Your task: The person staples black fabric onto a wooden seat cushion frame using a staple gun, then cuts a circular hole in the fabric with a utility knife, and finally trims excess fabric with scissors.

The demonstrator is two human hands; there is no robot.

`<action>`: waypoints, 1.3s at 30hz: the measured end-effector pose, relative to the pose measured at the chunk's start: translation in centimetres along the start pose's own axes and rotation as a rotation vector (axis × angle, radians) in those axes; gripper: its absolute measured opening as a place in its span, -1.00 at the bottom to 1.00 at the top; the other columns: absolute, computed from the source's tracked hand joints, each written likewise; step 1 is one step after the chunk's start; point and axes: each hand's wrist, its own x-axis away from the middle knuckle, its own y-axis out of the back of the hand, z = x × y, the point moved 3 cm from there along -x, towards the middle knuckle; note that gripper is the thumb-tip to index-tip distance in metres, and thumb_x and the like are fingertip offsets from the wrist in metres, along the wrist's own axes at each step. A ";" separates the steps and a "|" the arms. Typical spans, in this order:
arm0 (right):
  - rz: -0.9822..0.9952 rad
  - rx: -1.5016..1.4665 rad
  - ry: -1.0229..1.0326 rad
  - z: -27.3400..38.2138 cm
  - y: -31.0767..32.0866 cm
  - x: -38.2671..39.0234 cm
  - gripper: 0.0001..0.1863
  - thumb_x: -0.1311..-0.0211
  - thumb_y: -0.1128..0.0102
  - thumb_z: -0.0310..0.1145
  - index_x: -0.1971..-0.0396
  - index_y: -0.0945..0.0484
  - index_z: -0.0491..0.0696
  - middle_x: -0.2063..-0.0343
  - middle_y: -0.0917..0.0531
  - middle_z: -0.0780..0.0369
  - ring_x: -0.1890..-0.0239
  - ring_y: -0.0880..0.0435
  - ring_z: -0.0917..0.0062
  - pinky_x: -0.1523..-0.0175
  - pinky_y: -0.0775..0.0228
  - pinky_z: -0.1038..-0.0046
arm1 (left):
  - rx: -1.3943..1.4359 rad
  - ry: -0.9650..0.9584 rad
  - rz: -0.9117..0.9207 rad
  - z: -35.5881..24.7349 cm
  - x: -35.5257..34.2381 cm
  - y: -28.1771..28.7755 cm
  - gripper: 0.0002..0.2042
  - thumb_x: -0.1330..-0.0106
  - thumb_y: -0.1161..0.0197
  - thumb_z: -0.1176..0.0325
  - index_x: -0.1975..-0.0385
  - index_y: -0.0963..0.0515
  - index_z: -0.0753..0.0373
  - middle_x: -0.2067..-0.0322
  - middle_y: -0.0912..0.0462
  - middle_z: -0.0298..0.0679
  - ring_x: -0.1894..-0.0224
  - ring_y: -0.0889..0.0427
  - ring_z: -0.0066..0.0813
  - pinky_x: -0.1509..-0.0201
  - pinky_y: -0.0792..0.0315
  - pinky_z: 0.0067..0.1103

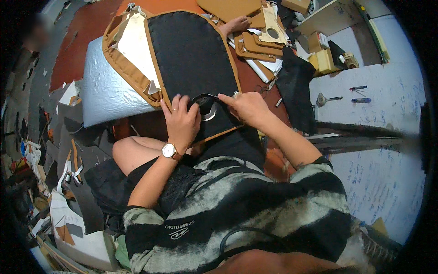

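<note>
A large stitched black fabric panel (194,55) with tan edging lies in front of me, reaching onto my lap. Near its close end is a round hole (209,114) with a pale rim, and a dark strip (205,96) curves along the hole's far side. My left hand (182,119), with a watch at the wrist, has its fingers bent over the fabric left of the hole. My right hand (248,108) pinches the strip's right end between thumb and finger. Joined to the panel's left side is a white-lined flap (136,43) with tan edging.
Silver padded sheet (107,86) lies under the flap. Another person's hand (236,25) rests beyond the panel, near stacked tan pieces (259,47). At right, a white written-on surface (378,93) holds pens (361,100) and a yellow block (325,61). Fabric scraps (75,137) cover the left floor.
</note>
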 end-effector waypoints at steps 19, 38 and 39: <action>-0.065 0.007 -0.063 -0.3 -0.4 0.3 -0.49 -0.33 -0.22 -0.36 -0.26 -0.61 0.37 0.36 -0.73 0.19 0.30 -0.78 0.29 0.27 -0.61 0.22 | 0.160 0.078 0.020 -1.0 -3.3 -2.4 -0.88 -0.26 -0.47 0.22 0.29 -0.84 0.03 -0.48 -0.38 -0.17 -0.60 -0.12 0.03 -0.59 0.21 0.21; 0.228 -0.098 -0.215 2.2 -0.6 1.1 -0.43 -0.29 -0.31 -0.20 -0.30 -0.50 0.02 0.31 -0.77 -0.01 0.23 -0.80 0.10 0.14 -0.66 0.09 | 0.174 0.087 0.022 -0.7 -3.1 -2.4 -0.89 -0.27 -0.44 0.28 0.29 -0.82 0.10 -0.46 -0.40 -0.13 -0.59 -0.14 0.05 -0.59 0.17 0.21; 0.229 -0.135 -0.246 2.4 -0.8 1.2 -0.42 -0.28 -0.33 -0.17 -0.29 -0.51 0.00 0.30 -0.77 -0.02 0.22 -0.80 0.06 0.10 -0.66 0.08 | 0.176 0.086 0.023 -0.7 -3.2 -2.3 -0.89 -0.27 -0.44 0.28 0.29 -0.81 0.11 -0.45 -0.41 -0.13 -0.59 -0.15 0.04 -0.59 0.17 0.21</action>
